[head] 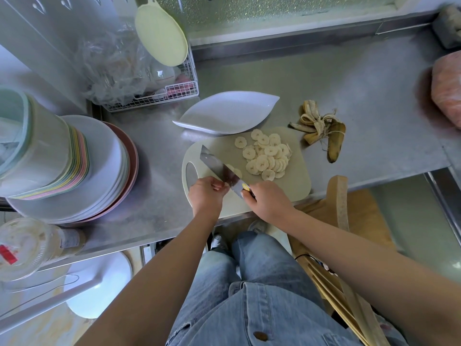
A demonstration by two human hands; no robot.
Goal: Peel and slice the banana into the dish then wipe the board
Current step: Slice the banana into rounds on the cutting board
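A knife (219,168) is gripped by the right hand (268,198) while the left hand (205,193) pinches its blade, apparently clearing residue; banana slices (265,154) are heaped on the board (296,181), beside the empty dish (225,112).

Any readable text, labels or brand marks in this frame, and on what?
None can be read.
Knife: round yellow sticker near the handle, print too small.
Plastic jar at lower left: red label, blurred.
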